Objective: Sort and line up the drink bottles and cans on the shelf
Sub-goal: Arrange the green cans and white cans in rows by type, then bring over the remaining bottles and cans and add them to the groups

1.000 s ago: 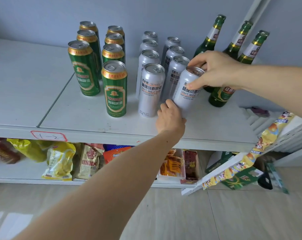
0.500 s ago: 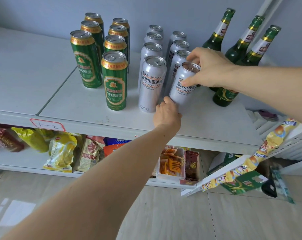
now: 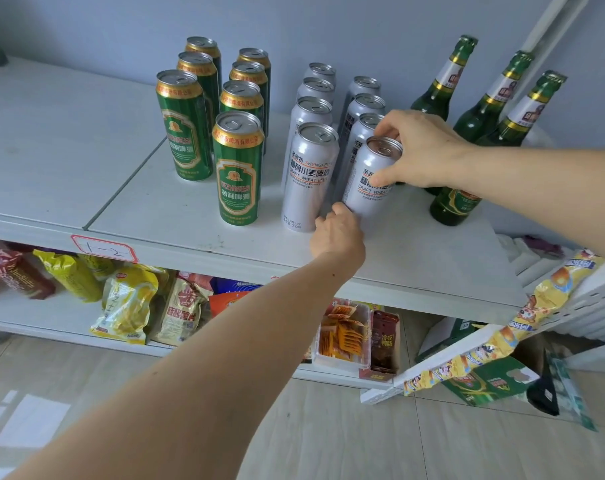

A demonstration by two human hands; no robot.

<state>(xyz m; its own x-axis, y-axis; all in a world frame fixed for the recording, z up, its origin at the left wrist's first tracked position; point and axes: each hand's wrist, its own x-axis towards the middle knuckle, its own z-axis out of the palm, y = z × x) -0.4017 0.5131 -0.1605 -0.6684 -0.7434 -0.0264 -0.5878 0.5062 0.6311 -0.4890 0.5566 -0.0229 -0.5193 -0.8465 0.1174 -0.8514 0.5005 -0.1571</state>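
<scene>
Head view — right hand (image 3: pixel 419 150) grips front silver can (image 3: pixel 370 178) near its top, left hand (image 3: pixel 336 233) curls round its base — likely to square its row.

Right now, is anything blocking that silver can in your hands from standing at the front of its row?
Nothing visible does. The right hand grips the silver can near its top, the left hand holds its base, and it is tilted. The shelf in front of the row behind it lies bare; the neighbouring silver can stands just left.
</scene>
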